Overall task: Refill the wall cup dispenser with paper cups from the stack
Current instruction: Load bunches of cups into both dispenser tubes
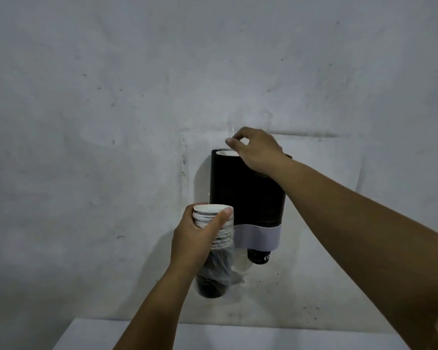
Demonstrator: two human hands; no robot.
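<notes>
While our left hand [192,238] holds the stack of paper cups [216,236] upright at about seven o'clock from the wall cup dispenser [245,190], we judge the refill to be partly done and not finished. The left grip is wrapped around the stack's upper half, thumb across the front just under the top cup, and the stack's lower end sits in a loose clear plastic sleeve [214,271]. The stack is just beside the dispenser's lower left edge; we cannot tell whether it touches. Our right hand [257,150] is at the dispenser's twelve o'clock, at its open top, with forefinger and thumb brought together near the white rim of a cup [226,153] that sits in the mouth. Whether that grip actually pinches the rim or only hovers close to it, we cannot tell. At six o'clock a dark cup bottom [258,256] pokes out below the pale band [257,234], so the tube seems to be already loaded from top to bottom. What we take to be left: seat the top cup, then feed in more from the stack if there is room. A white table [238,334] lies below, at six o'clock from it all.
</notes>
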